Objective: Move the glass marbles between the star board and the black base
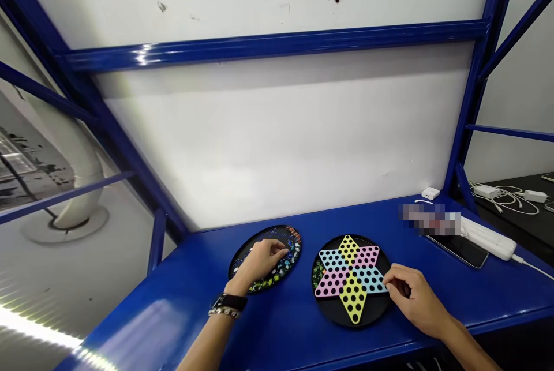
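My left hand (265,258), with a dark watch and a beaded bracelet at the wrist, is over a round black tray (242,247). Its fingers are pinched together among glass marbles (283,267) that lie around the tray's edge; whatever is between the fingertips is too small to make out. A star-shaped Chinese checkers board (350,272) in yellow, pink and blue, dotted with dark holes, lies on a second round black tray (326,310). At the board's right tip my right hand (411,296) is closed, thumb against forefinger, its contents hidden. Green marbles (318,273) show beside the star's left side.
Both trays rest on a blue tabletop (194,278) framed by blue metal bars (277,45). At the right are a phone (461,250), a white power strip (489,237) with a cable, and a small white box (430,193). A white panel (281,140) rises behind.
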{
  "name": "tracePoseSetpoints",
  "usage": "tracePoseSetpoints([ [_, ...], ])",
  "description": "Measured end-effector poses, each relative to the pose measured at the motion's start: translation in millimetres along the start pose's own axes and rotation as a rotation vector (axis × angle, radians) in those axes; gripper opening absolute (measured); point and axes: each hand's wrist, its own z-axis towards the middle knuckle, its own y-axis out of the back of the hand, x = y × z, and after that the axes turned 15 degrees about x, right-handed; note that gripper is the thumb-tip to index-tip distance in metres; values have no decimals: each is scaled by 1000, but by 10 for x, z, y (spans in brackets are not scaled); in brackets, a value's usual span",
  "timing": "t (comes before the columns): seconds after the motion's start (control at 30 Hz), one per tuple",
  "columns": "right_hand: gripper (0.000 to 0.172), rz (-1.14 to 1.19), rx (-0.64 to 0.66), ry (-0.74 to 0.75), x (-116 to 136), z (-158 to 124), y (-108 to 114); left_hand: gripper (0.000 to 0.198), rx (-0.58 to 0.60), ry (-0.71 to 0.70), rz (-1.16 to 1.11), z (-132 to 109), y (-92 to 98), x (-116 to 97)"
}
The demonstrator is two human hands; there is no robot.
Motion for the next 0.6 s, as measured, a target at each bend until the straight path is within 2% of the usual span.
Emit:
tracePoseSetpoints([
  [0.13,22,-5,-4,-1,28,0,12,46,16,6,-31,-29,34,-59],
  [0.3,21,-3,2,-12,42,1,13,42,-25,-12,-41,-66,86,-159],
  [0.37,21,-1,6,-15,33,-1,10,39,22,-90,-11,-89,42,-290],
  [0.47,21,-5,8,-14,31,-1,12,32,157,-208,78,-131,-73,-561],
  [0.53,20,-5,3,-11,37,1,17,32,232,-211,200,-160,-145,-739],
  [0.6,20,0,-1,-6,39,5,20,36,254,-181,347,-189,-195,-886],
])
